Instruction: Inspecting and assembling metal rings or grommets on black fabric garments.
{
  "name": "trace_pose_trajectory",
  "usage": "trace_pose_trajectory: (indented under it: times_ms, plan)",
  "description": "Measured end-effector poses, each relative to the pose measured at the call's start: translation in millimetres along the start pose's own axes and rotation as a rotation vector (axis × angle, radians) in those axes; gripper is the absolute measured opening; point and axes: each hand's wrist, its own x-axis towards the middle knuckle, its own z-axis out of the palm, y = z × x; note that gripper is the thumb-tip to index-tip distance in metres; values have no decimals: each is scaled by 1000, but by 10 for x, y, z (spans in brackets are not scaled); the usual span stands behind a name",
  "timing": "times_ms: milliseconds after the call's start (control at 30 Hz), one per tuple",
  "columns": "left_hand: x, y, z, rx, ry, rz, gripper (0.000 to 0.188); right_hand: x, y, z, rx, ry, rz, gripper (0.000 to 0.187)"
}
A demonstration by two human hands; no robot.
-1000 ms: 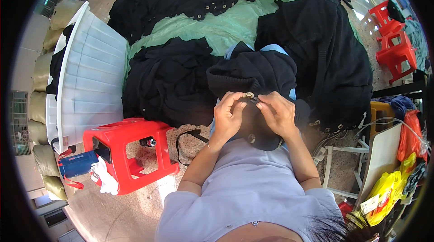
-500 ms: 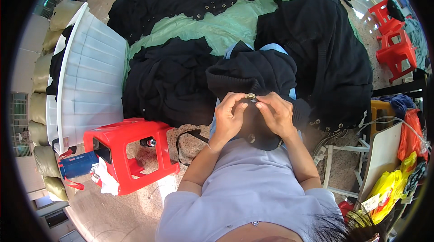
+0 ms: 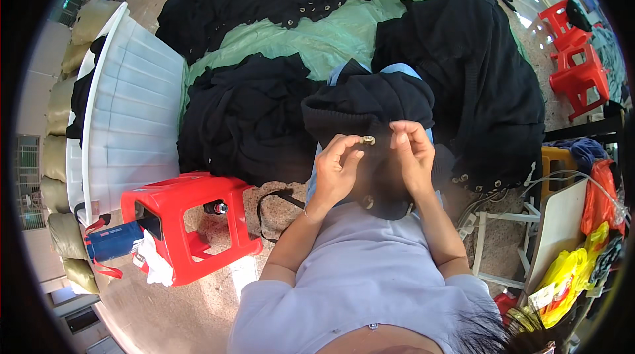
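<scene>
A black knit garment (image 3: 370,99) with a ribbed hem lies across my lap. My left hand (image 3: 337,167) is closed, pinching the garment's edge at a gold-toned button (image 3: 368,140), which shows at the fingertips. My right hand (image 3: 415,159) is raised just to the right of that button, apart from it. Its thumb and forefinger are drawn together; whatever they pinch, if anything, is too small to make out. Another round button (image 3: 368,202) sits lower on the garment, close to my waist.
Black garments with buttons lie in heaps (image 3: 245,112) on a green sheet (image 3: 297,40). At left stand a white tub (image 3: 135,102) and a red stool (image 3: 198,188) with a blue box (image 3: 116,241). Cables, a white-legged stand (image 3: 479,248) and yellow bags (image 3: 569,274) are at right.
My right hand has let go of the button and moved up and to the right. My left hand keeps its pinch there, almost unmoved.
</scene>
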Motion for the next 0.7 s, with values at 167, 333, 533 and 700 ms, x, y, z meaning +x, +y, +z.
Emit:
trace_pose_trajectory:
  times_ms: [167, 333, 533, 700]
  plan:
    - [24, -64, 15, -180, -55, -98, 23, 122, -6, -1, -194, -213, 58, 10]
    - [79, 31, -82, -566, -218, -334, 49, 367, -96, 46, -46, 115, 1, 10]
    - [0, 35, -141, -508, -401, -461, 33, 660, 2, -135, -163, 269, -145, 11]
    - [36, 38, -41, -521, -264, -442, 31, 552, -87, -197, -719, 330, -107, 37]
